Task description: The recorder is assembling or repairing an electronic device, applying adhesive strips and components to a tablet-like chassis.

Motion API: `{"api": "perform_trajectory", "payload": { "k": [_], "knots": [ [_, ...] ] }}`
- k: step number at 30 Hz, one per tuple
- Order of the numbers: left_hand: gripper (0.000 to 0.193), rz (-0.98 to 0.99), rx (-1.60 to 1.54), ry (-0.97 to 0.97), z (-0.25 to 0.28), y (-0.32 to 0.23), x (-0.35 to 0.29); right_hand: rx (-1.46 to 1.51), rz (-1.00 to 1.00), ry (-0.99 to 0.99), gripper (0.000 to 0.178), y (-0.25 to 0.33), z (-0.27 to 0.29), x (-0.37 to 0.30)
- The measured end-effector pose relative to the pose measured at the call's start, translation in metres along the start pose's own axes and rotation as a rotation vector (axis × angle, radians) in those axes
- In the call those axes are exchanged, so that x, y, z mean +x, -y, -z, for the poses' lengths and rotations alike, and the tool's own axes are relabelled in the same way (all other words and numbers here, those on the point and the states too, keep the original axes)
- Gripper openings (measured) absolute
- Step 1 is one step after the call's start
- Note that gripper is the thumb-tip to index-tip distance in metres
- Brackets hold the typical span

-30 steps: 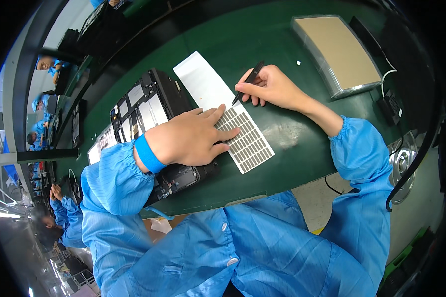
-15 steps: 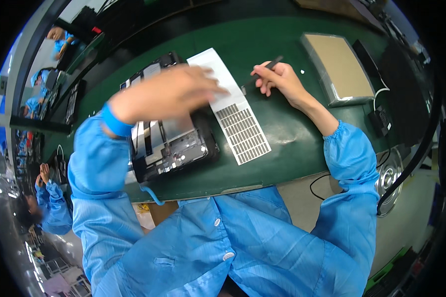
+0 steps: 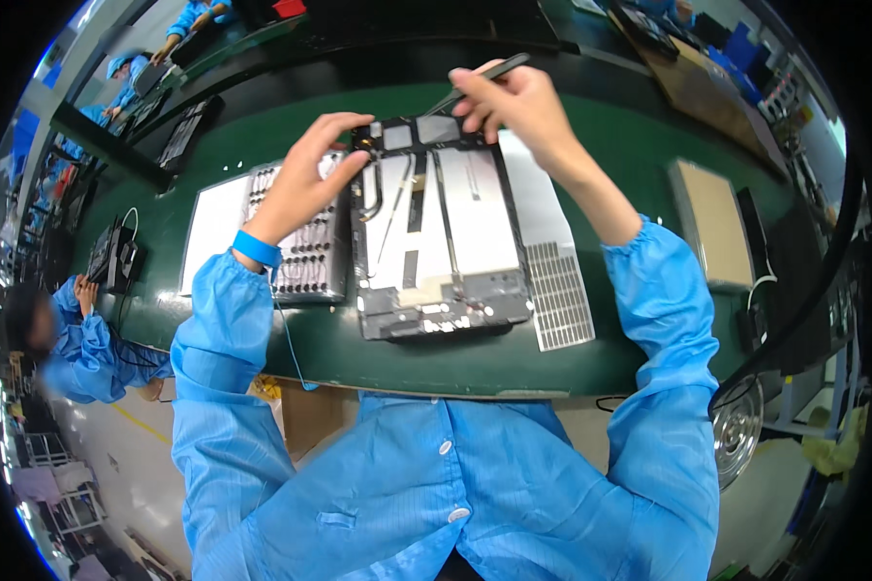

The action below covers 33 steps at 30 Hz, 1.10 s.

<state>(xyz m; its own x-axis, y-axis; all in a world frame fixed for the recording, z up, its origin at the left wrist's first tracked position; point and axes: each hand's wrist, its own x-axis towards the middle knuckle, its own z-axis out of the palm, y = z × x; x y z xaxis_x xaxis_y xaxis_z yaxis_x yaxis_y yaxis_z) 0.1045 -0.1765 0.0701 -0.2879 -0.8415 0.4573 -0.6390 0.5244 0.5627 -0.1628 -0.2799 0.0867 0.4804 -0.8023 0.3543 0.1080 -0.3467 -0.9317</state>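
An opened flat electronic device (image 3: pixel 475 213) lies before me, its silver panels, black strips and cables exposed. My right hand (image 3: pixel 518 107) is closed on dark tweezers (image 3: pixel 504 66) over the far edge. The tweezers' tips point down at that edge; whether they hold anything is too small to tell. My left hand (image 3: pixel 305 179) is at the far left corner, thumb and fingers apart, fingertips at the frame. A white sheet with rows of dark rectangular stickers (image 3: pixel 559 295) lies along the device's right side, partly hidden by it and my right hand.
Left of the device stands a tray of several small dark parts with wires (image 3: pixel 310 261), beside a white sheet (image 3: pixel 213 228). A tan flat box (image 3: pixel 712 223) lies at the right. Another person in blue (image 3: pixel 92 339) sits at the far left.
My view has shifted, so the device appears nearer the middle. My left hand has moved to its far left corner. My right hand has brought the tweezers from beside the sheet to the device's far edge.
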Motion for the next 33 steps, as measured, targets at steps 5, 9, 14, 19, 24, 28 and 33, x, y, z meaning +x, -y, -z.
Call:
{"api": "perform_trajectory", "payload": {
  "k": [5,9,14,19,24,28,33],
  "knots": [
    [0.038,-0.039,0.055,-0.024,0.002,0.003,-0.001,-0.148,-0.093,0.099,0.039,-0.017,-0.034,0.030],
    [0.035,0.041,0.029,0.010,0.008,0.003,0.000,-0.195,-0.135,0.101,0.042,-0.021,-0.037,0.035],
    [0.032,0.022,-0.004,0.007,0.008,0.004,0.001,-0.191,-0.126,0.075,0.042,-0.022,-0.039,0.034],
    [0.029,0.007,0.078,0.072,0.009,-0.001,-0.002,-0.200,-0.198,0.111,0.040,-0.017,-0.042,0.032],
    [0.030,-0.161,0.367,0.163,0.011,-0.007,0.008,-0.136,0.043,-0.043,0.030,-0.019,-0.027,0.031],
    [0.025,-0.321,0.432,0.195,0.016,-0.006,0.020,-0.133,0.249,-0.157,0.028,-0.005,0.018,0.014],
    [0.026,-0.416,0.422,0.203,0.020,-0.039,0.052,-0.174,-0.084,-0.084,0.025,-0.024,0.085,-0.065]
  ]
}}
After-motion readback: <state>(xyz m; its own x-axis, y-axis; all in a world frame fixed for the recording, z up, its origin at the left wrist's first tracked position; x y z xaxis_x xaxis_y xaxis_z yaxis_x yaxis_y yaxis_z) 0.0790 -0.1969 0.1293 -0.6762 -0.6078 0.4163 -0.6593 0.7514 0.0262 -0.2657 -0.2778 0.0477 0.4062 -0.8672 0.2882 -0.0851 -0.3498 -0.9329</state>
